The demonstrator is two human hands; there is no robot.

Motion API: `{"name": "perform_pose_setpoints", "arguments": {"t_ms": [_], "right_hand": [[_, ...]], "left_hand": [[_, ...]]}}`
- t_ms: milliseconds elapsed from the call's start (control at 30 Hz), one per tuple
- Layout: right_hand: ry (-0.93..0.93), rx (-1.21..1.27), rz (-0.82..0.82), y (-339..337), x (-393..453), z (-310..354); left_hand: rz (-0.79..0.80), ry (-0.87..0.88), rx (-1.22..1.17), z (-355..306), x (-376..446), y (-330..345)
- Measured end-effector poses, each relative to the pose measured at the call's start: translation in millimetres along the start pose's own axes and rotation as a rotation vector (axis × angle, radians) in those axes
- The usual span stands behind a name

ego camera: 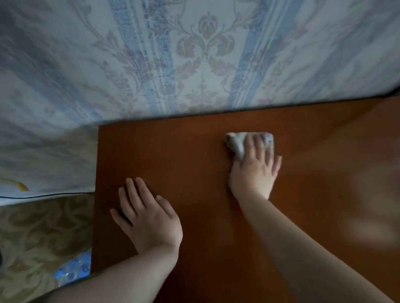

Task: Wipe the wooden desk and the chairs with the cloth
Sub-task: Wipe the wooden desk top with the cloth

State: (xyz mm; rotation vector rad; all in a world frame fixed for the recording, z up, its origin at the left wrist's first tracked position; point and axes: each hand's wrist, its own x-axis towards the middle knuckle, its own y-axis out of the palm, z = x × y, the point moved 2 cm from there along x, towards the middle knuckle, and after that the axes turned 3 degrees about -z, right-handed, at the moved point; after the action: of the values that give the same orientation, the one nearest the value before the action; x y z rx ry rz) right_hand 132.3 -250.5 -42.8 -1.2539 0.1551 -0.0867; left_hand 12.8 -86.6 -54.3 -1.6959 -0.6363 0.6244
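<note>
The left hand (149, 218) is lying flat on the wooden desk (194, 151) near its left edge — fingers straight, holding nothing. Further right, the right hand (256, 169) is pressing the cloth (236, 141) down toward the far edge — fingers extended over it.

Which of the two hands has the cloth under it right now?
The right hand, farther up the wooden desk, presses the grey cloth with flat fingers. The left hand lies bare on the wood.

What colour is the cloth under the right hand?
The cloth is pale grey-white, seen in the head view, pressed on the reddish-brown desk.
</note>
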Motion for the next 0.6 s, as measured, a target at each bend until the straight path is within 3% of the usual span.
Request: {"name": "perform_pose_setpoints", "arguments": {"t_ms": [133,200,267,367,433,467,533,600], "right_hand": [[-0.691,-0.08,0.19,11,-111,12],[-0.724,-0.125,0.175,1,-131,-36],[-0.482,-0.117,0.071,-11,-127,-85],[0.101,-0.047,-0.1,-17,-107,-98],[0.217,-0.028,-0.115,-11,-106,-70],[0.125,0.0,-0.065,-6,-110,-52],[-0.238,0.029,0.064,-1,-139,-29],[-0.525,0.004,0.148,-3,-178,-39]], "left_hand": [[0.003,-0.004,-0.053,1,1,-1],[-0.007,0.005,-0.057,3,2,-1],[-0.003,0.015,-0.046,4,1,-1],[-0.006,0.026,-0.071,3,1,-3],[-0.023,0.033,-0.12,3,-1,-6],[-0.037,0.045,-0.144,3,-1,-7],[-0.069,0.07,-0.214,1,-2,-9],[-0.117,0.087,-0.318,4,-6,-12]]}}
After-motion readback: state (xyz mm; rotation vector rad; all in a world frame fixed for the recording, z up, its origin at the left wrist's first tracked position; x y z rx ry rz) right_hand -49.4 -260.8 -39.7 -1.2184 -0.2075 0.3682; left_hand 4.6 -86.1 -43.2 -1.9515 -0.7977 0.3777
